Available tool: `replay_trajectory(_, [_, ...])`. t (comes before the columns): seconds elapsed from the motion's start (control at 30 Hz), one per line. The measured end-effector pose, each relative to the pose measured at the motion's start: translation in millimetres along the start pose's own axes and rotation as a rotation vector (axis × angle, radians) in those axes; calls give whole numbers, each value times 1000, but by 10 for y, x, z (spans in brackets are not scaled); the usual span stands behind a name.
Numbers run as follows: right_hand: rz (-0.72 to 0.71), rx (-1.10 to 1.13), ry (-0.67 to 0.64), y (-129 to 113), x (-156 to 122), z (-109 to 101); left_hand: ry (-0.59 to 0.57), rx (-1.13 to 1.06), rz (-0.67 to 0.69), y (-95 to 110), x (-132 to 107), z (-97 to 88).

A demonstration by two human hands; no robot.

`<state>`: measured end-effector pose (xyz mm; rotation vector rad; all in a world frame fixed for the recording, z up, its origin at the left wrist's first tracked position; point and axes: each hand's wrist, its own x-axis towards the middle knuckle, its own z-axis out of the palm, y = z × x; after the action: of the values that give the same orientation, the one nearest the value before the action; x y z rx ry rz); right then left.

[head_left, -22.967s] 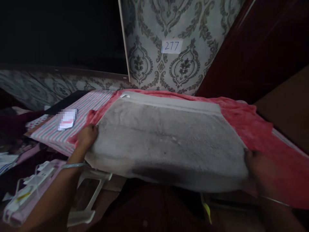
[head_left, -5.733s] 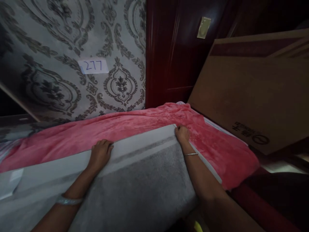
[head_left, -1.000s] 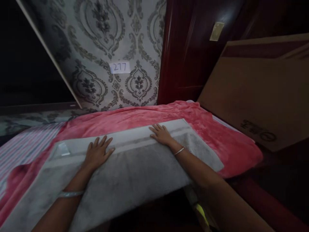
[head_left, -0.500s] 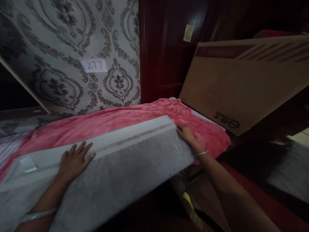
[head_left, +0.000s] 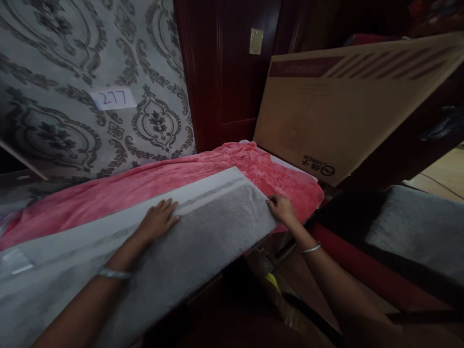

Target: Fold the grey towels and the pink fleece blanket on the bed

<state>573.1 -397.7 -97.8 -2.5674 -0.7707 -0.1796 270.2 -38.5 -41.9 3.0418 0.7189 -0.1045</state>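
A long grey plush cloth (head_left: pixel 217 227) with paler bands along its far side lies across a pink blanket (head_left: pixel 152 174). My left hand (head_left: pixel 157 222) rests flat on the cloth near its pale band, fingers stretched out. At the cloth's right edge, my right hand (head_left: pixel 282 208) has its thumb and fingers pinched together on the border. A small clear, shiny patch (head_left: pixel 16 261) lies on the cloth at the far left. The cloth's near edge hangs over a dark space.
Behind the blanket stand a patterned wall (head_left: pixel 72 72) with a paper marked 277 (head_left: pixel 114 98) and a dark red door (head_left: pixel 224 77). A large cardboard box (head_left: pixel 348 106) leans at the right. Another grey plush piece (head_left: pixel 420 232) lies at the right.
My left hand has slid rightward along the cloth. My right hand has moved down its right edge, toward the near corner. The view has shifted to the right.
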Motion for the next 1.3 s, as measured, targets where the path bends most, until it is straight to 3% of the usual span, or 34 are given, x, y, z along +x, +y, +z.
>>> replay_trajectory(0.17, [71, 4, 29, 86, -75, 0, -42, -37, 150, 761, 605, -38])
replay_trajectory(0.33, [76, 275, 22, 319, -188, 2, 32, -74, 244, 1163, 990, 43])
replay_trajectory(0.57, [95, 727, -70, 406, -211, 30, -20, -84, 335, 1458, 1457, 1])
replay_trajectory(0.73, [105, 864, -74, 332, -243, -70, -44, -76, 358, 1723, 1760, -38])
replay_trajectory(0.83, [75, 916, 4, 345, -275, -171, -40, -83, 353, 1840, 1853, -42])
replay_trajectory(0.93, [53, 907, 17, 412, -306, -156, -26, -89, 346, 1891, 1872, -34])
replay_trajectory(1.13, [73, 873, -48, 622, -379, 98, 22, -87, 373, 1879, 1854, 28])
replay_trajectory(1.23, [52, 716, 28, 636, -354, 54, 47, -89, 373, 1874, 1858, 55])
replay_trajectory(1.3, [-8, 559, 139, 498, -257, -25, 60, -91, 381, 1876, 1855, 68])
